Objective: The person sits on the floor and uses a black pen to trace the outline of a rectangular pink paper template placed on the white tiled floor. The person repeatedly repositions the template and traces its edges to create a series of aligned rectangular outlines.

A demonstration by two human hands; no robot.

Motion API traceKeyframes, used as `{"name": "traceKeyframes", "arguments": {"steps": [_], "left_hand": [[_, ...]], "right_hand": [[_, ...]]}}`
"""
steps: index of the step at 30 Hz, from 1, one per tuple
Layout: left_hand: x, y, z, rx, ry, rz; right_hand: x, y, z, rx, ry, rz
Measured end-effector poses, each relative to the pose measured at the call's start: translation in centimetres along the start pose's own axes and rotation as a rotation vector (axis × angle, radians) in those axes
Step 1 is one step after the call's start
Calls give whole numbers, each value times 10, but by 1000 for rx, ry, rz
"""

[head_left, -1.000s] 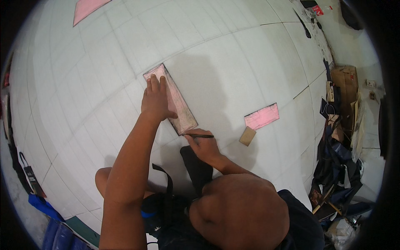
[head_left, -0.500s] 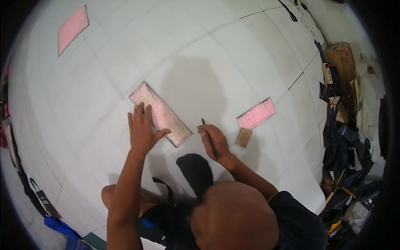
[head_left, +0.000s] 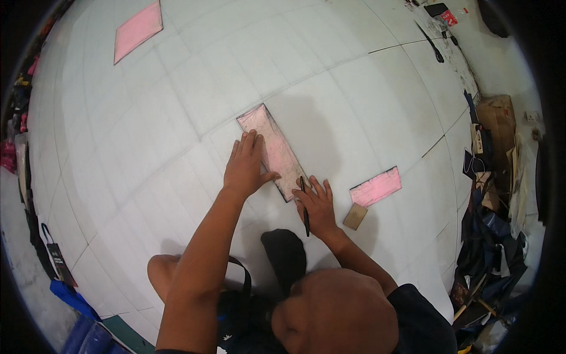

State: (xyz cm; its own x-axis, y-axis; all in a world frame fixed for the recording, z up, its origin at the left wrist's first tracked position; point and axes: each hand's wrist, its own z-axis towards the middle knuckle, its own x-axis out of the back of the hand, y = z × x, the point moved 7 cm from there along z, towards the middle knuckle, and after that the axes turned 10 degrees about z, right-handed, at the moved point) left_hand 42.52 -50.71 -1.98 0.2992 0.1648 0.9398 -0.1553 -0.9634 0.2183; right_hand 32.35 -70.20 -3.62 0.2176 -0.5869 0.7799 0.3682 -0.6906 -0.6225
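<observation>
A long pink rectangular template [head_left: 276, 154] with dark, smudged edges lies slanted on a white sheet [head_left: 194, 171] that bears faint drawn lines. My left hand [head_left: 246, 165] presses flat along its left edge, fingers stretched and thumb out over the pink face. At the lower right end is my right hand [head_left: 318, 211], with a slim black pen [head_left: 306, 212] held between thumb and fingers. Its other fingers point forward, close to the template's corner. To the right, a shorter pink piece [head_left: 375, 186] lies with a small brown block [head_left: 355, 216] touching its lower edge.
Another pink piece [head_left: 139, 32] lies far left on the sheet. Scissors [head_left: 435, 47] rest at the far right edge. Along the right wall are a cardboard box [head_left: 497, 127] and piled dark cloth [head_left: 486, 236]. My bent knee [head_left: 162, 272] and dark-clad foot [head_left: 285, 256] are near.
The view has shifted and turned. The pink template has slid rightward along a faint line, under my left hand. My right hand has come in to its lower end, pen still held.
</observation>
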Motion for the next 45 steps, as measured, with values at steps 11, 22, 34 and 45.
{"name": "traceKeyframes", "arguments": {"steps": [11,22,34,45], "left_hand": [[-4,-7,0,-12,27,-81],[3,-7,0,-29,102,-134],[5,-2,0,-4,47,-64],[5,-3,2,16,-14,-35]], "right_hand": [[-2,2,-2,24,47,-21],[0,0,-2,14,51,-49],[0,-1,1,-3,69,-36],[-3,0,-1,39,49,-44]]}}
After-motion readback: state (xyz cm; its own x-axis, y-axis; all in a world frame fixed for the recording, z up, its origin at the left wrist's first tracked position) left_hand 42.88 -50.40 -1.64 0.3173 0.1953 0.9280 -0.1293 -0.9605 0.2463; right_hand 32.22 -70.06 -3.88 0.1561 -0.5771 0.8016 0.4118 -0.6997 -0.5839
